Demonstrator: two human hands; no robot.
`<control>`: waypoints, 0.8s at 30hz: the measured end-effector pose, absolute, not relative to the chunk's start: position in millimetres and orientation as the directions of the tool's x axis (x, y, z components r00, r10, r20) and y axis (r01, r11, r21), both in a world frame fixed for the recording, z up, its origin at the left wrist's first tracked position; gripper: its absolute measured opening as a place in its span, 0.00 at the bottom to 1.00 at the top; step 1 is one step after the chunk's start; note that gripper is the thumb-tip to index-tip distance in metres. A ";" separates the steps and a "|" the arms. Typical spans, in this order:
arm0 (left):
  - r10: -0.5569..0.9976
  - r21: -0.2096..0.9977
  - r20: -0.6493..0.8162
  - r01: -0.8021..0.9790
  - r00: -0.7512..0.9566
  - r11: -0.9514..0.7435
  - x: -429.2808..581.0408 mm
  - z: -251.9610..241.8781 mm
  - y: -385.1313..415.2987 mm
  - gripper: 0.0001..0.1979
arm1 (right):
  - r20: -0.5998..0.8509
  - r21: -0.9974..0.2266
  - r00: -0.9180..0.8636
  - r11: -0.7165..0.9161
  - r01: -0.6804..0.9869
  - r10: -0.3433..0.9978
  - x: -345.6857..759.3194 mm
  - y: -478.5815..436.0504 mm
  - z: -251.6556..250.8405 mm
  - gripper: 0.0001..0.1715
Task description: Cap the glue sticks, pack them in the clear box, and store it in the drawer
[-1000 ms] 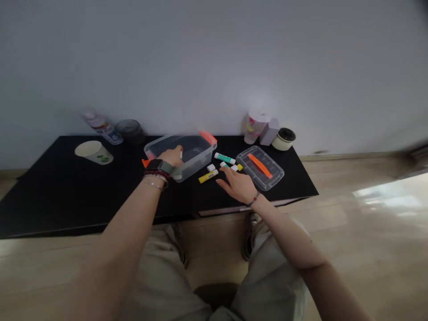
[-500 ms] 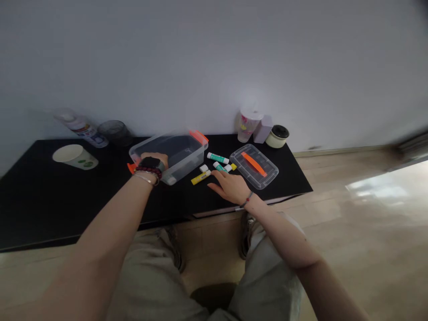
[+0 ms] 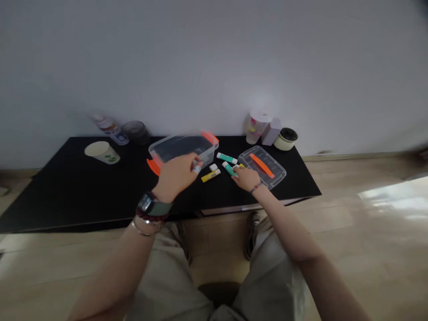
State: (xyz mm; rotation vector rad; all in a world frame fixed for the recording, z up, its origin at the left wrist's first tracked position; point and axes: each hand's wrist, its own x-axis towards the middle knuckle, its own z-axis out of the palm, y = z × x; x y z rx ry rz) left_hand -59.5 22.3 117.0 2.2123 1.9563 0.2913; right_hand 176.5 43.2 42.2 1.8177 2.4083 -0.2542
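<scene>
My left hand (image 3: 177, 176) hovers at the near side of a clear plastic box with orange clips (image 3: 182, 149), pinching a small white-tipped stick (image 3: 197, 168) in its fingertips. My right hand (image 3: 245, 178) closes on the end of a teal glue stick (image 3: 229, 169). A second teal glue stick (image 3: 226, 158) and a yellow glue stick (image 3: 210, 175) lie on the black table (image 3: 83, 200) between my hands, with a white cap (image 3: 213, 167) beside them. A clear lid with an orange handle (image 3: 262, 167) lies just beyond my right hand.
Along the wall stand a dark glass (image 3: 135, 132), a plastic cup (image 3: 257, 127), a lilac box (image 3: 271, 131) and a cream jar with a black lid (image 3: 286, 139). A bottle (image 3: 110, 129) and a paper cup (image 3: 102, 152) lie on their sides at the left.
My left hand has come out of the box toward me, with the small stick in its fingertips. My right hand has drawn together from spread fingers onto the teal glue stick.
</scene>
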 end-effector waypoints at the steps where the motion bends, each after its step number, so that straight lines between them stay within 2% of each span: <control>1: 0.989 0.276 0.001 0.951 0.146 -0.140 -55.3 114.0 11.3 0.14 | -0.197 -0.054 -0.244 0.238 0.970 0.949 179.1 48.0 40.0 0.18; 4: 0.970 0.343 -0.095 0.922 0.224 -0.179 -47.3 94.6 -8.5 0.14 | -0.211 -0.035 -0.172 0.169 0.985 0.962 183.7 59.1 33.0 0.18; 9: 0.904 0.475 -0.265 0.861 0.336 -0.181 -50.9 57.4 -0.6 0.13 | -0.265 0.006 -0.118 0.124 0.992 0.957 178.7 64.6 17.6 0.25; 12: 0.895 0.581 -0.253 0.797 0.368 -0.164 -56.7 44.4 11.6 0.13 | -0.279 0.011 -0.112 0.120 0.993 0.954 171.8 63.9 7.1 0.29; 15: 0.903 0.649 -0.218 0.746 0.371 -0.150 -59.6 34.6 17.8 0.12 | -0.293 -0.011 -0.118 0.120 0.993 0.949 166.0 63.5 0.9 0.28; 21: 0.893 0.712 -0.250 0.697 0.374 -0.092 -55.1 18.3 16.6 0.14 | -0.220 -0.155 -0.071 0.037 0.987 0.973 165.1 66.2 12.0 0.24; 24: 0.912 0.809 -0.249 0.588 0.327 0.010 -49.0 16.6 15.7 0.16 | -0.171 -0.381 -0.127 0.053 0.923 0.977 166.2 60.5 23.3 0.24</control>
